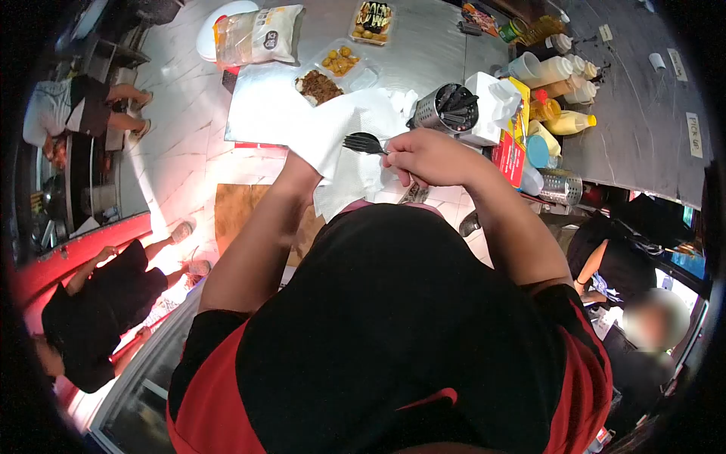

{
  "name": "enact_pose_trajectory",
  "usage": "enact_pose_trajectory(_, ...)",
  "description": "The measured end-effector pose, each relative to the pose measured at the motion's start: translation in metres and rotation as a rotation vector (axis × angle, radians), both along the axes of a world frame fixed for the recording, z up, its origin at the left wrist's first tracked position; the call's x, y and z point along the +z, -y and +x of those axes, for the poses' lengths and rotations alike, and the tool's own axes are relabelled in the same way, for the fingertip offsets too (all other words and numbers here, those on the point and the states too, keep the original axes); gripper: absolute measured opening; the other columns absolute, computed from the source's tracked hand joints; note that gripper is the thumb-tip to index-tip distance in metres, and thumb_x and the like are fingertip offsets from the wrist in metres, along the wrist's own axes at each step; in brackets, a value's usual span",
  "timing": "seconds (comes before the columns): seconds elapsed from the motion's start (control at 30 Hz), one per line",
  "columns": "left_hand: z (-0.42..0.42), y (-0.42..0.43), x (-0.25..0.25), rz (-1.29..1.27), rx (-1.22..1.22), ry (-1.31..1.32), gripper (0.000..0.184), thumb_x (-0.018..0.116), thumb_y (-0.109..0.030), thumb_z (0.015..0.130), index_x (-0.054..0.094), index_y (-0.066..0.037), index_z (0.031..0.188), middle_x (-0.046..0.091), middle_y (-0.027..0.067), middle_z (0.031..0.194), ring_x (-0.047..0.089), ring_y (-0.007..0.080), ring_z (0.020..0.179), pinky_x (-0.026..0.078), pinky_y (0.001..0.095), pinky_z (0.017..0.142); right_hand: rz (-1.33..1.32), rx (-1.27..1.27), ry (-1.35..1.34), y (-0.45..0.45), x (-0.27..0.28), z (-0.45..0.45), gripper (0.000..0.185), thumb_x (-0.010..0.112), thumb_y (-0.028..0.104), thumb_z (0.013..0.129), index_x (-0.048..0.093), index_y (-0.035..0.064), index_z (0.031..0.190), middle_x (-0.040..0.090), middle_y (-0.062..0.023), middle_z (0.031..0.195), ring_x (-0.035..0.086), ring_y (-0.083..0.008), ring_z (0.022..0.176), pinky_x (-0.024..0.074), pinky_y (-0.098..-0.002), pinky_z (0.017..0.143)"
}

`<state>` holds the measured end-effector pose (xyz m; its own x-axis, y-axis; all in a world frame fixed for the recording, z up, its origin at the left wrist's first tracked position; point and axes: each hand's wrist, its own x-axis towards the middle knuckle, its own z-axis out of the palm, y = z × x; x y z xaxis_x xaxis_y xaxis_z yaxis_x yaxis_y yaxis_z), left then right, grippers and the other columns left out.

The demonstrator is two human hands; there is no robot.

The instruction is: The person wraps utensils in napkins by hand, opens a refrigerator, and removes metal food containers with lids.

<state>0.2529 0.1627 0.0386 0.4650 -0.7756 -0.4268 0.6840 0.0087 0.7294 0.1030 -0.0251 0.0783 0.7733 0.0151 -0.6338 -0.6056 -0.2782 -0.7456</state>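
Observation:
My right hand [423, 157] is closed on the handle end of a black fork [363, 143], whose tines point left; a dark spoon seems to lie with it. A white cloth [352, 125] hangs over the table's front edge and covers most of my left hand [304, 168], whose fingers are hidden. Just right of the cloth stands a perforated metal holder [429, 112] with dark cutlery inside. Behind the cloth are an open container of brown food [321, 88] and one of yellow pieces [340, 62].
A large plastic bag [259, 36] and a filled tray [372, 23] are at the back. White containers [484, 106], sauce bottles [550, 72] and a metal holder [561, 186] stand at right. Other people are at left [98, 310] and right [612, 257].

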Motion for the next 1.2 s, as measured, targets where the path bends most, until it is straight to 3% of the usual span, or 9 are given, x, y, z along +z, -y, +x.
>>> enact_pose_trajectory(0.13,-0.006,-0.011,-0.007,0.137,-0.110,-0.003,0.037,0.067,-0.008,0.101,0.062,0.000,0.137,0.072,0.0100,0.125,0.073,0.0182,0.105,0.062,0.0354,0.090,0.071,-0.053,-0.020,0.001,0.001,-0.002,0.025,0.060,0.024,0.103,0.071,0.0028,0.095,0.069,-0.0028,0.072,0.059,-0.0124,0.053,0.0482,-0.0318,0.052)
enact_pose_trajectory(0.23,-0.007,-0.005,-0.015,-0.060,-0.171,-0.007,0.038,0.067,0.001,0.097,0.062,0.002,0.135,0.073,0.0096,0.121,0.072,0.0172,0.103,0.061,0.0340,0.090,0.136,-0.080,-0.057,-0.001,-0.001,-0.003,0.027,0.059,0.025,0.104,0.072,0.0025,0.094,0.070,-0.0039,0.074,0.059,-0.0128,0.053,0.0488,-0.0317,0.052)
enact_pose_trajectory(0.33,-0.005,0.003,-0.015,-0.012,-0.213,0.204,0.039,0.066,0.001,0.097,0.062,0.000,0.136,0.074,0.0074,0.118,0.071,0.0143,0.102,0.059,0.0313,0.090,0.257,-0.136,-0.063,-0.007,-0.007,-0.006,0.031,0.059,0.030,0.104,0.072,0.0038,0.094,0.070,-0.0051,0.077,0.060,-0.0130,0.054,0.0509,-0.0315,0.055)
enact_pose_trajectory(0.43,0.000,0.004,-0.006,0.056,-0.278,0.290,0.040,0.065,0.002,0.096,0.063,-0.002,0.136,0.074,0.0053,0.118,0.070,0.0120,0.101,0.057,0.0294,0.091,-0.058,0.094,0.136,0.006,-0.003,-0.009,0.031,0.060,0.034,0.104,0.072,0.0052,0.100,0.070,-0.0053,0.078,0.064,-0.0132,0.063,0.0543,-0.0312,0.063)
enact_pose_trajectory(0.57,0.017,0.006,0.000,-0.038,-0.398,0.276,0.043,0.071,-0.001,0.095,0.063,-0.004,0.136,0.074,0.0024,0.119,0.070,0.0109,0.104,0.056,0.0291,0.092,0.017,-0.185,0.329,0.062,-0.014,-0.003,0.032,0.067,0.027,0.102,0.067,0.0055,0.126,0.072,-0.0038,0.105,0.069,-0.0133,0.094,0.0559,-0.0291,0.082)
enact_pose_trajectory(0.67,0.034,0.016,0.005,-0.136,-0.501,0.338,0.050,0.079,-0.007,0.093,0.061,-0.007,0.139,0.072,0.0006,0.123,0.068,0.0089,0.107,0.055,0.0276,0.092,0.353,-0.289,0.361,0.060,0.011,0.018,0.055,0.068,0.030,0.101,0.054,0.0079,0.149,0.066,-0.0068,0.136,0.061,-0.0179,0.128,0.0488,-0.0350,0.103)
enact_pose_trajectory(0.77,0.050,0.030,0.022,-0.103,-0.639,0.430,0.050,0.080,-0.009,0.092,0.061,-0.007,0.137,0.071,-0.0005,0.120,0.065,0.0077,0.108,0.054,0.0268,0.093,0.704,-0.145,0.177,0.067,-0.005,0.040,0.055,0.069,0.034,0.101,0.056,0.0075,0.148,0.067,-0.0046,0.132,0.063,-0.0157,0.122,0.0494,-0.0351,0.101)
enact_pose_trajectory(1.0,0.068,0.045,0.028,-0.188,-0.796,0.305,0.038,0.080,-0.007,0.091,0.056,-0.006,0.121,0.068,-0.0014,0.110,0.063,0.0080,0.104,0.052,0.0271,0.093,0.828,-0.085,0.202,0.072,-0.008,0.052,0.037,0.083,0.025,0.091,0.065,0.0054,0.117,0.071,0.0006,0.107,0.067,-0.0103,0.102,0.0513,-0.0285,0.091)
enact_pose_trajectory(1.2,0.072,0.050,0.025,-0.191,-0.811,0.273,0.039,0.080,-0.004,0.090,0.056,-0.004,0.122,0.069,0.0007,0.112,0.065,0.0090,0.103,0.054,0.0275,0.091,0.457,0.039,0.281,0.081,0.010,0.059,0.031,0.087,0.016,0.086,0.066,0.0063,0.107,0.069,0.0019,0.096,0.065,-0.0077,0.089,0.0508,-0.0249,0.081)
